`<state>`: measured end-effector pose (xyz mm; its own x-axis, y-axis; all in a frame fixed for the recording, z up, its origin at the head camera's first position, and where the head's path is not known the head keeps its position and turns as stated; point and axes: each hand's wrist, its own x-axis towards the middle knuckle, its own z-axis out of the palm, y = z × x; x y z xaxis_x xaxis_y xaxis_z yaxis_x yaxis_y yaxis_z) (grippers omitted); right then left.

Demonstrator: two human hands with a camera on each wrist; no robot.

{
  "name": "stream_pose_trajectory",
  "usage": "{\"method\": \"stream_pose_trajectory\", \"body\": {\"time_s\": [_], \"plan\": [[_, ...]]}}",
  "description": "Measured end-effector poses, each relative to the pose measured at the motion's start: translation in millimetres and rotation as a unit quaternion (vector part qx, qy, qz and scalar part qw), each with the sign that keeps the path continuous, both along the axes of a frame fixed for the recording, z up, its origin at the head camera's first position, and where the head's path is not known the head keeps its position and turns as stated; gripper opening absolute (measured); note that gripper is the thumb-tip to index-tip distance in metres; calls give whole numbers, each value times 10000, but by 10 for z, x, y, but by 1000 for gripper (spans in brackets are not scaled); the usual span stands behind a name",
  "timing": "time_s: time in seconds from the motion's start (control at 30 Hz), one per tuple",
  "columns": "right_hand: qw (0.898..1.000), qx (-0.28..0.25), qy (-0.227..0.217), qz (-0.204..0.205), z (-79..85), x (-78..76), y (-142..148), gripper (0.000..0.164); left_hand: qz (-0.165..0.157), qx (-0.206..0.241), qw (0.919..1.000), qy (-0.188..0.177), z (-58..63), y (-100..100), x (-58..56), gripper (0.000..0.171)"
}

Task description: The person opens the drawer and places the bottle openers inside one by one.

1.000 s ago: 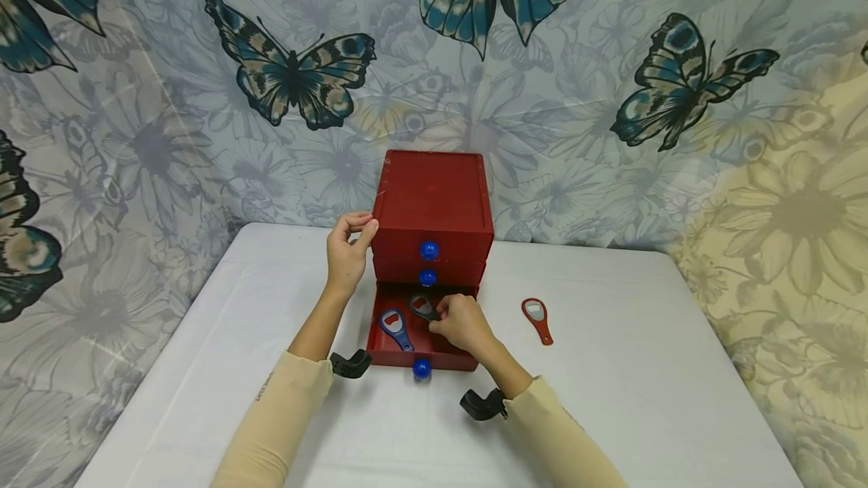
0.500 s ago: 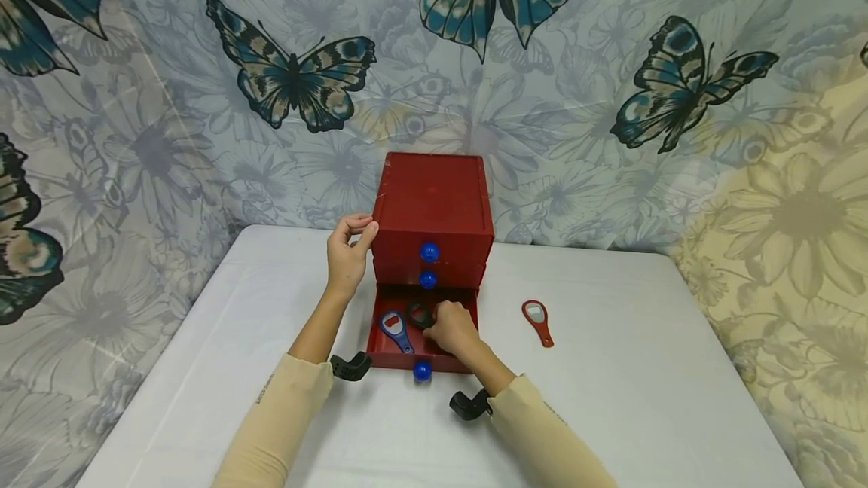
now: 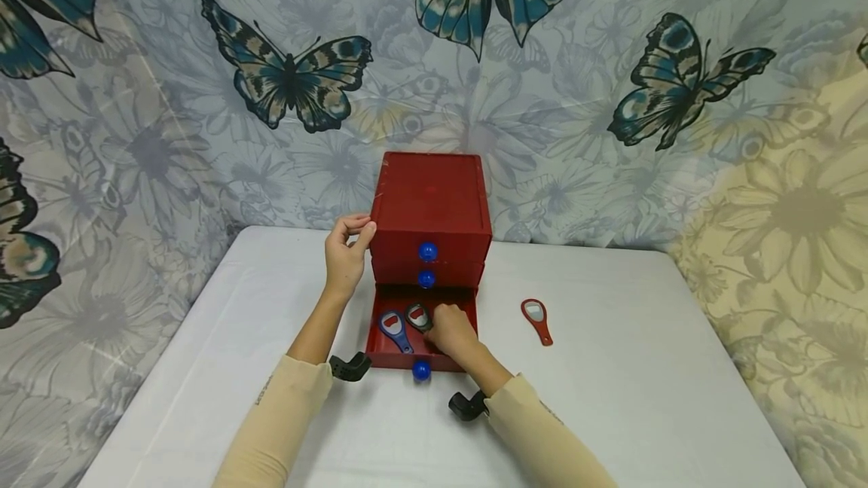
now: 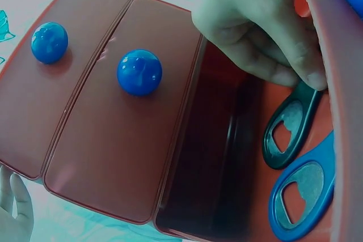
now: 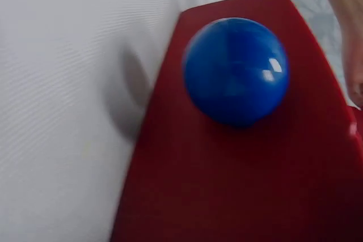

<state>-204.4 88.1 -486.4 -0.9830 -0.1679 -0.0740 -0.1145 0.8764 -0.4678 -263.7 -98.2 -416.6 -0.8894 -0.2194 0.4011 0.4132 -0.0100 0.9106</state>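
In the head view my right hand (image 3: 453, 330) is down in the pulled-out bottom drawer (image 3: 386, 360) of a small red drawer unit (image 3: 432, 198). Its thumb and fingers pinch the handle of a black bottle opener (image 4: 289, 128), whose head lies on the drawer floor in the left wrist view. Beside it a blue bottle opener (image 3: 393, 328) lies flat, the two heads close together. My left hand (image 3: 346, 258) touches the unit's left side near the top front corner; its fingers (image 4: 20, 202) look fairly straight in the left wrist view.
A red bottle opener (image 3: 536, 321) lies on the white table (image 3: 610, 367) to the right of the unit. Both upper drawers are closed. A blue knob (image 5: 235, 72) sticks out from the bottom drawer's front. Behind the table hangs a butterfly-patterned cloth (image 3: 529, 119).
My right hand has moved slightly left and lowered within the drawer, bringing the black bottle opener down next to the blue one. The left hand has stayed at the unit's side.
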Motion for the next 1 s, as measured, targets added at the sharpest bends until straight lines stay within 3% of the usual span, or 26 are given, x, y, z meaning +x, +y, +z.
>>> {"method": "stream_pose_trajectory", "body": {"time_s": [0.27,0.4,0.57,0.7,0.83,1.0], "plan": [[9958,-679,599,100,275,116,161,21,-63,-12,10000,50,37,1,27,20],[9926,-984,695,-137,366,133,338,23,-34,-32,9999,107,25,-4,27,21],[9895,-1144,740,-485,289,117,647,21,-63,-179,9997,156,-1,-36,6,22],[9853,-1155,987,-778,198,133,944,21,-114,-361,9992,-87,38,-65,17,22],[9840,-888,1066,-1119,133,157,1233,24,-251,-478,9979,-357,86,-103,25,24],[9855,-329,892,-1403,68,229,1500,38,-444,-741,9954,-426,128,-166,14,28]]}}
